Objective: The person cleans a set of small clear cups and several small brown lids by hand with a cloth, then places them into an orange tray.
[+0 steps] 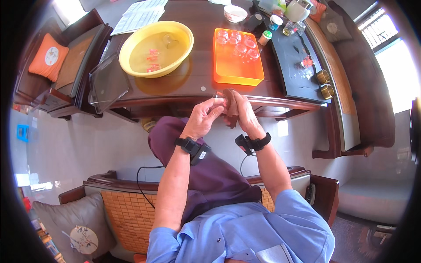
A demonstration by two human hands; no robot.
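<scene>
Head view: left hand (203, 117) and right hand (244, 113), fingers closed on creased brown cloth (231, 107) and mostly hidden clear glass (218, 95), beside glossy wooden table (201, 59); rectangular orange tray (239, 70) near; sheets' (139, 16) print illegible.

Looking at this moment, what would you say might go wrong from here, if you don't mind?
The partly hidden clear piece between the left hand and the brown cloth in the right hand might slip and drop off the table's front edge. The glasses grouped in the orange tray could knock together if bumped.
</scene>
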